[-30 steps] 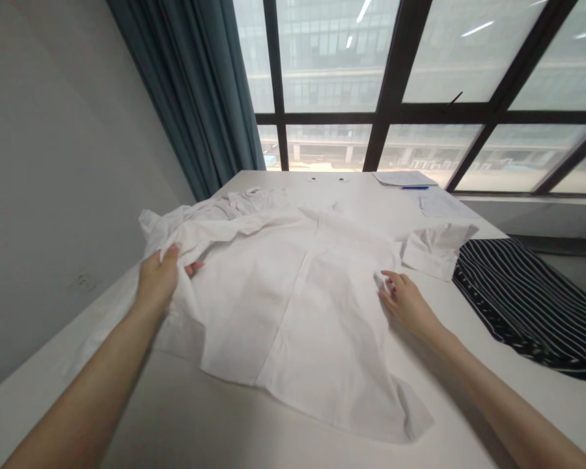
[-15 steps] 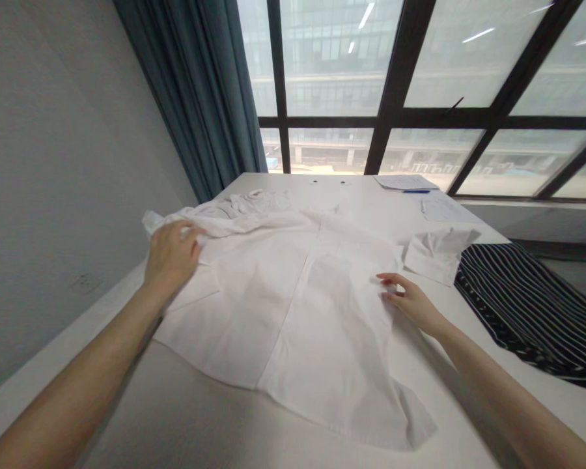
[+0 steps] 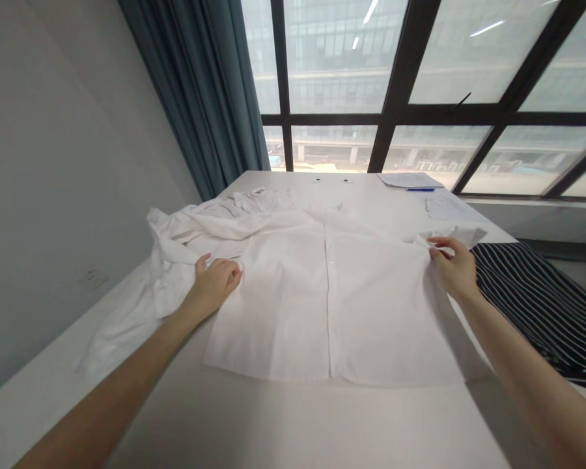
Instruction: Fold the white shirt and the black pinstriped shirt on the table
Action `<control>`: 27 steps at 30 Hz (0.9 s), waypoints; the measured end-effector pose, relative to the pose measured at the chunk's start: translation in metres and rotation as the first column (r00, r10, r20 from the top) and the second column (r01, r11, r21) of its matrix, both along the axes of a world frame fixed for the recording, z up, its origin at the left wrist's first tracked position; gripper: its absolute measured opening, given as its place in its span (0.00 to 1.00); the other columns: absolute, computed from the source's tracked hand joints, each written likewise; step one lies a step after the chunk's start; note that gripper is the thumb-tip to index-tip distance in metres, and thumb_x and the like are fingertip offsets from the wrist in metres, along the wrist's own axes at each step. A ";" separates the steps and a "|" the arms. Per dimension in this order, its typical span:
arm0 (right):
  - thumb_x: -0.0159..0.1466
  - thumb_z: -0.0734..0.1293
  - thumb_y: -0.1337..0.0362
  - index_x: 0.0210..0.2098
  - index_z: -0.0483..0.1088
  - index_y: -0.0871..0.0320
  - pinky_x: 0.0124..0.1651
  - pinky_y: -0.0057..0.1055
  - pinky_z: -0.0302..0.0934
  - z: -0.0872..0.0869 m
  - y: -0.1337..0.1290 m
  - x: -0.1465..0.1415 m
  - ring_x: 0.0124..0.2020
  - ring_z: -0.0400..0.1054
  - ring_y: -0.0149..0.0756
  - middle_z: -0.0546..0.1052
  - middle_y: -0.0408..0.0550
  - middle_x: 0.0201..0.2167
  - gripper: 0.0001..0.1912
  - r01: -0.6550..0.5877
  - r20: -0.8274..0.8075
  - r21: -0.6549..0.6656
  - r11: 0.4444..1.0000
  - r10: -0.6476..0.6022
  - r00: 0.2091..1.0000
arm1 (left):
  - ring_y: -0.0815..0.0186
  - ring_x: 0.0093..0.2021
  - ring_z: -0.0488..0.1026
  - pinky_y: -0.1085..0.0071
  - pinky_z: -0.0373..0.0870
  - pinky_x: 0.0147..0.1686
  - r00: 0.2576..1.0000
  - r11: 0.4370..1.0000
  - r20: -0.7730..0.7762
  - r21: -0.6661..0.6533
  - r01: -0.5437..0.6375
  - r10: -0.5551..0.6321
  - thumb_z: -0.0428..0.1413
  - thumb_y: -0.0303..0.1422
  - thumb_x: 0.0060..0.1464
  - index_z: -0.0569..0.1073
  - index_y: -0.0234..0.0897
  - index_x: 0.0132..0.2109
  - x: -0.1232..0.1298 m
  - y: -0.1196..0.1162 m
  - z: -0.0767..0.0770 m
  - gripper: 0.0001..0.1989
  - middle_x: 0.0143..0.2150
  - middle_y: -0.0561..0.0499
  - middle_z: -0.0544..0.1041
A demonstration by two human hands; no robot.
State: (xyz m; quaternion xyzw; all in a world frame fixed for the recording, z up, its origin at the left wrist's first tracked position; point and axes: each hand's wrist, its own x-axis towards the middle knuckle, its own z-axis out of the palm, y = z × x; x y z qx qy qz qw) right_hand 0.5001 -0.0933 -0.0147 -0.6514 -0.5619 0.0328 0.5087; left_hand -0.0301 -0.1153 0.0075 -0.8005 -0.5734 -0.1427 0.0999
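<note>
A white shirt lies spread on the white table, its button strip running down the middle. My left hand is closed on the shirt's left side, with a small pinch of cloth at the fingertips. At the shirt's right side, near the sleeve, my right hand pinches the fabric between thumb and fingers. One sleeve hangs crumpled to the left, beyond my left forearm. The other sleeve's end shows behind my right hand.
Black-and-white striped cloth lies at the right edge. Toward the back right are a notebook, a blue pen and paper. More crumpled white fabric lies behind the shirt. A wall borders the left.
My left hand has moved right and nearer, now gripping the shirt's side. My right hand has moved right and farther back with the cloth. The shirt front is straighter, and the left sleeve spreads left.
</note>
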 end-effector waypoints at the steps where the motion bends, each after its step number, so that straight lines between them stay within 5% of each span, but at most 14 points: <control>1: 0.57 0.63 0.59 0.42 0.74 0.60 0.43 0.39 0.67 -0.004 0.002 0.004 0.36 0.69 0.40 0.73 0.54 0.40 0.17 0.011 0.011 -0.021 1.000 -0.010 1.000 | 0.60 0.40 0.74 0.49 0.49 0.61 0.997 1.000 0.074 -0.013 0.026 -0.025 0.42 0.36 0.61 0.67 0.39 0.32 0.007 -0.005 0.000 0.13 0.32 0.50 0.78; 5: 0.54 0.64 0.60 0.42 0.73 0.61 0.40 0.42 0.67 -0.020 -0.006 0.014 0.26 0.67 0.35 0.71 0.59 0.43 0.18 0.027 0.081 -0.122 0.992 -0.017 0.997 | 0.64 0.31 0.73 0.54 0.55 0.59 0.945 0.998 0.328 -0.052 0.026 -0.007 0.44 0.40 0.61 0.66 0.40 0.34 0.021 -0.025 -0.002 0.13 0.26 0.55 0.75; 9: 0.55 0.62 0.57 0.48 0.70 0.58 0.46 0.44 0.65 -0.031 -0.030 0.015 0.29 0.67 0.37 0.70 0.57 0.45 0.22 0.008 0.158 -0.187 0.982 0.022 0.987 | 0.63 0.30 0.74 0.63 0.68 0.46 0.862 0.983 0.501 -0.181 0.016 0.077 0.50 0.41 0.58 0.65 0.39 0.47 0.019 -0.037 -0.007 0.13 0.26 0.56 0.76; 12: 0.57 0.61 0.56 0.54 0.65 0.58 0.41 0.41 0.66 -0.034 -0.050 0.007 0.29 0.68 0.39 0.72 0.56 0.42 0.27 0.004 0.185 -0.241 0.971 0.042 0.982 | 0.64 0.33 0.75 0.68 0.70 0.39 0.829 0.969 0.556 -0.232 0.091 0.055 0.48 0.37 0.59 0.62 0.37 0.56 0.017 -0.042 -0.015 0.19 0.32 0.54 0.77; 18: 0.64 0.57 0.53 0.64 0.57 0.61 0.38 0.38 0.65 -0.030 -0.087 -0.006 0.31 0.72 0.43 0.74 0.52 0.32 0.32 -0.081 0.230 -0.365 0.928 0.174 0.957 | 0.59 0.48 0.74 0.60 0.65 0.53 0.960 0.977 0.227 -0.099 0.191 -0.165 0.40 0.22 0.58 0.73 0.39 0.51 0.006 -0.040 -0.037 0.22 0.47 0.46 0.79; 22: 0.62 0.59 0.48 0.63 0.57 0.60 0.34 0.37 0.67 -0.029 -0.102 0.018 0.27 0.72 0.40 0.75 0.52 0.32 0.35 -0.166 0.188 -0.460 0.872 0.279 0.942 | 0.59 0.49 0.73 0.60 0.65 0.51 0.985 0.986 0.073 -0.052 0.160 -0.156 0.40 0.20 0.58 0.71 0.38 0.55 -0.008 -0.046 -0.036 0.24 0.49 0.45 0.77; 24: 0.62 0.59 0.48 0.64 0.56 0.60 0.32 0.37 0.68 -0.028 -0.106 0.028 0.26 0.72 0.40 0.76 0.54 0.34 0.35 -0.158 0.209 -0.437 0.885 0.270 0.940 | 0.58 0.50 0.73 0.60 0.66 0.49 0.991 0.992 0.049 -0.019 0.127 -0.126 0.40 0.23 0.61 0.72 0.38 0.55 -0.009 -0.053 -0.033 0.22 0.48 0.44 0.77; 27: 0.65 0.58 0.51 0.62 0.58 0.60 0.41 0.44 0.69 -0.022 -0.114 0.018 0.40 0.73 0.49 0.75 0.60 0.41 0.30 -0.102 0.404 -0.277 0.955 0.212 0.890 | 0.55 0.52 0.71 0.59 0.67 0.49 0.998 0.997 -0.010 0.015 0.070 -0.070 0.42 0.28 0.63 0.72 0.38 0.54 -0.005 -0.064 -0.033 0.19 0.49 0.42 0.75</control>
